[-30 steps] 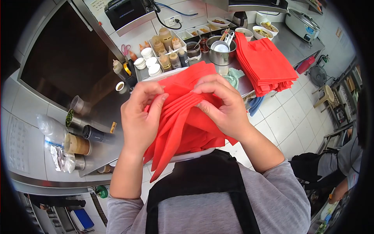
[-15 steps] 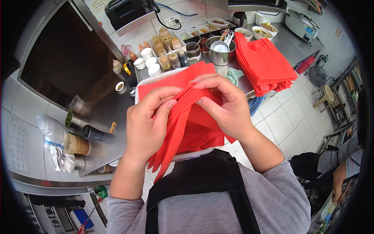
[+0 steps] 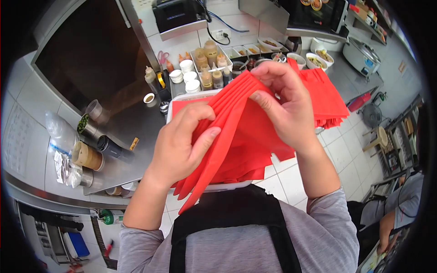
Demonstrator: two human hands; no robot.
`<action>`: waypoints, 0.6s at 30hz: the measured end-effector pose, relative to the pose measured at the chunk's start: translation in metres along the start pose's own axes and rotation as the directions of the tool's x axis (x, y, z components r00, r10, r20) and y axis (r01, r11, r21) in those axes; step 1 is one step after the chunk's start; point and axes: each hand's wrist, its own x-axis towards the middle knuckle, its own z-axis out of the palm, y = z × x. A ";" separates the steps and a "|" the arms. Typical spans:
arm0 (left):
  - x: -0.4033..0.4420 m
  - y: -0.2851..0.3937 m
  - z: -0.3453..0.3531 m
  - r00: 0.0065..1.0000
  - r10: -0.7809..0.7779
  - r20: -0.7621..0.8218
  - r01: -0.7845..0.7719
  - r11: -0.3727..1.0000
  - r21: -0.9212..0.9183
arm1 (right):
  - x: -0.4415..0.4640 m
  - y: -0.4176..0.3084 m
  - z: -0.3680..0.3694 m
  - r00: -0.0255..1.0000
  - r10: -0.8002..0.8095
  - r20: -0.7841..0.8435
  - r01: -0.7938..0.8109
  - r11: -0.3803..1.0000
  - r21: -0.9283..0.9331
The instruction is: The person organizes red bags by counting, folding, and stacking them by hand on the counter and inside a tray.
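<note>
My left hand [image 3: 184, 141] is closed on a stack of red fabric bags [image 3: 227, 129], its thumb in front and fingers behind the layered edges. My right hand [image 3: 284, 104] pinches the upper corner of the same stack between thumb and bent fingers. Several folded edges show as a fan between the two hands, and the lower ends hang toward my apron. Beneath is a white bin [image 3: 227, 185] with more red fabric in it. A second pile of red bags [image 3: 325, 98] lies on the counter to the right, partly behind my right hand.
Sauce bottles [image 3: 210, 52] and stacked white cups [image 3: 192, 81] stand at the back. On the left steel counter [image 3: 123, 161] are a black tumbler [image 3: 109, 148] and a brown container [image 3: 86, 155]. A rice cooker [image 3: 362, 57] sits back right. Another person's arm [image 3: 387, 227] shows lower right.
My right hand has moved up and right with the bags' corner, and my hands are farther apart. The folded edges are stretched longer between them. The camera view has shifted slightly.
</note>
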 end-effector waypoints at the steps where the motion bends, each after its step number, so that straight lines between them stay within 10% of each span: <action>1: -0.001 0.002 0.000 1.000 0.002 -0.028 0.000 0.998 0.056 | 0.010 -0.005 0.000 1.000 -0.020 0.008 0.020 1.000 0.013; 8: -0.015 -0.003 0.001 0.994 -0.051 -0.102 0.062 0.992 0.106 | 0.076 -0.032 -0.009 0.933 -0.278 0.227 0.329 0.915 -0.234; 11: -0.017 -0.011 0.000 0.984 -0.168 -0.064 0.151 0.966 -0.211 | 0.088 -0.048 -0.004 0.878 -0.321 0.353 0.442 0.828 -0.345; 15: -0.006 0.000 -0.001 0.968 -0.230 -0.097 0.228 0.973 -0.031 | 0.100 -0.053 0.005 0.794 -0.376 0.478 0.580 0.706 -0.406; 18: -0.001 0.000 -0.001 0.925 -0.375 -0.059 0.373 0.927 -0.039 | 0.103 -0.063 0.002 0.863 -0.139 0.485 0.395 0.783 -0.479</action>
